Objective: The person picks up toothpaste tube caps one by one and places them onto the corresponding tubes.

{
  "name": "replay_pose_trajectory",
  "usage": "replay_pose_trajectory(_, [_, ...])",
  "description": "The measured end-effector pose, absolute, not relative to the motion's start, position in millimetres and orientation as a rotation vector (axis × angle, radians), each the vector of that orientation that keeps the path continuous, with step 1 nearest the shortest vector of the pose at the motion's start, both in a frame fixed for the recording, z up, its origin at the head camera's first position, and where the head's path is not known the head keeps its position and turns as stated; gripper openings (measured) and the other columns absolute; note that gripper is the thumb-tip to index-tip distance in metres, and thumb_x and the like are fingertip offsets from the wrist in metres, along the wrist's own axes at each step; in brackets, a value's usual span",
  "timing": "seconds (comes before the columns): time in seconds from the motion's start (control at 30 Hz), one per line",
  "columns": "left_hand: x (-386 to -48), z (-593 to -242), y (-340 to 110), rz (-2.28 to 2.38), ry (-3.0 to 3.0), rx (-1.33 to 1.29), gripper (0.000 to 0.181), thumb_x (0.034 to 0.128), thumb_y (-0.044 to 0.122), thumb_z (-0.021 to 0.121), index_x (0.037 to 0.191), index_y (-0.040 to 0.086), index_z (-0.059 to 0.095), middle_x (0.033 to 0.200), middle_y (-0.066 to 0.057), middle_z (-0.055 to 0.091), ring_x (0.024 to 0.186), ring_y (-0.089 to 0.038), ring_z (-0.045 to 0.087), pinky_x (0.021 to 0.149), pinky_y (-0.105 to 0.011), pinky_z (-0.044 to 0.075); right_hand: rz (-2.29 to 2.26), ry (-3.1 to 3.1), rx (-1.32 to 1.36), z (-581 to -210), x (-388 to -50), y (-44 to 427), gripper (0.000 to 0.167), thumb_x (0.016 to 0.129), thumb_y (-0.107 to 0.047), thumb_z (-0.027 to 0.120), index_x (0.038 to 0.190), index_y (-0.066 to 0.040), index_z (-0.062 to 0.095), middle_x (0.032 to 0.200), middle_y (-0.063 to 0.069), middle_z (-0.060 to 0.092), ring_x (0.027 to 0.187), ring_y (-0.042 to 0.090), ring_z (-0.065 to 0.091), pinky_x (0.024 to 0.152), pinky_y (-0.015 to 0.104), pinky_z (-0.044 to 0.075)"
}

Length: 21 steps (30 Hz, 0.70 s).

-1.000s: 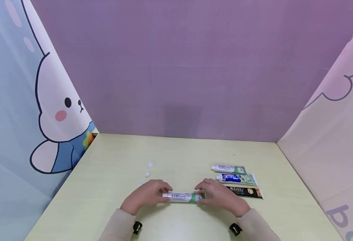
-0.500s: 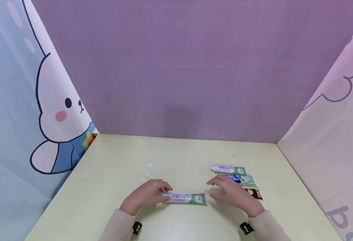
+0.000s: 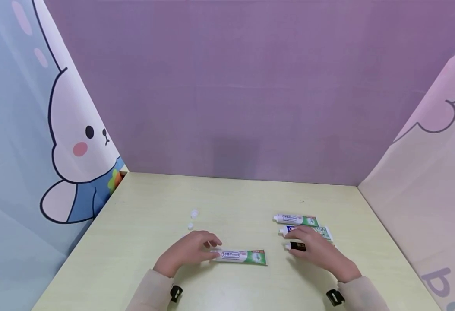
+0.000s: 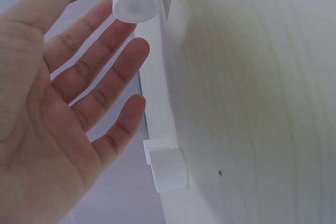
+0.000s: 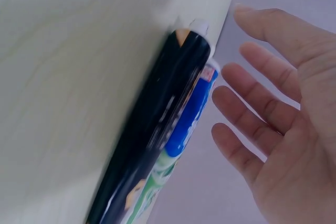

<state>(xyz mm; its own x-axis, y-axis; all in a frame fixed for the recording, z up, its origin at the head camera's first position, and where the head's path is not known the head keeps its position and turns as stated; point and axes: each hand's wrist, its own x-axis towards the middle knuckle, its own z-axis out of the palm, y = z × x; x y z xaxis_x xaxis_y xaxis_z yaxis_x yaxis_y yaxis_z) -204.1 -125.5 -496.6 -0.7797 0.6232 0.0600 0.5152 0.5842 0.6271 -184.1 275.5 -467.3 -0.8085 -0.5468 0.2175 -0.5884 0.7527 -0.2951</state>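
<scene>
A white and green toothpaste tube [image 3: 237, 256] lies crosswise near the middle front of the table. At its capped left end is my left hand [image 3: 190, 252], fingers relaxed and spread; in the left wrist view that hand [image 4: 68, 93] is beside the white cap [image 4: 135, 3] without a grip on it. My right hand [image 3: 320, 250] hovers over the black tube [image 3: 298, 246] and partly hides it and the blue and green tube [image 3: 324, 232]. The right wrist view shows the hand [image 5: 283, 114] with fingers apart, clear of the black tube [image 5: 152, 114].
Another white and green tube [image 3: 295, 219] lies behind the blue one on the right. Small white caps [image 3: 194, 214] sit on the table [image 3: 153, 194] behind my left hand. A purple backdrop [image 3: 231, 86] rises at the table's rear, with printed cloth on both sides.
My right hand has let go of the middle tube's green end and moved right, over the tubes there. The left hand and the middle tube have hardly moved.
</scene>
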Motion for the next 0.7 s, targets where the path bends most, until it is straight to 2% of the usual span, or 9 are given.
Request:
replay_pose_trajectory(0.2, [-203, -495, -127, 0.980, 2.641, 0.974, 0.030, 0.0887, 0.026, 0.078, 0.114, 0.011, 0.073, 0.104, 0.001, 0.071, 0.094, -0.010, 0.065, 0.083, -0.030, 0.054, 0.527, -2.847, 0.888, -472, -183, 286, 0.036, 0.084, -0.019, 0.082, 0.117, -0.008, 0.071, 0.116, 0.006, 0.068, 0.110, 0.031, 0.062, 0.091, 0.051, 0.051])
replay_pose_trajectory(0.37, [-202, -493, -128, 0.977, 2.651, 0.968, 0.030, 0.0886, 0.027, 0.078, 0.113, 0.011, 0.073, 0.104, 0.001, 0.071, 0.094, -0.010, 0.065, 0.083, -0.030, 0.054, 0.539, -2.957, 0.778, -477, -185, 296, 0.041, 0.083, -0.024, 0.083, 0.118, -0.007, 0.069, 0.118, 0.011, 0.066, 0.110, 0.036, 0.061, 0.093, 0.054, 0.050])
replay_pose_trajectory(0.7, [-202, -492, -133, 1.005, 2.648, 0.963, 0.029, 0.0903, 0.027, 0.076, 0.113, 0.010, 0.073, 0.105, 0.001, 0.071, 0.093, -0.008, 0.064, 0.082, -0.029, 0.054, 0.507, -3.039, 0.682, -484, -187, 310, 0.041, 0.078, -0.017, 0.086, 0.114, -0.005, 0.070, 0.117, 0.016, 0.066, 0.112, 0.041, 0.060, 0.096, 0.057, 0.047])
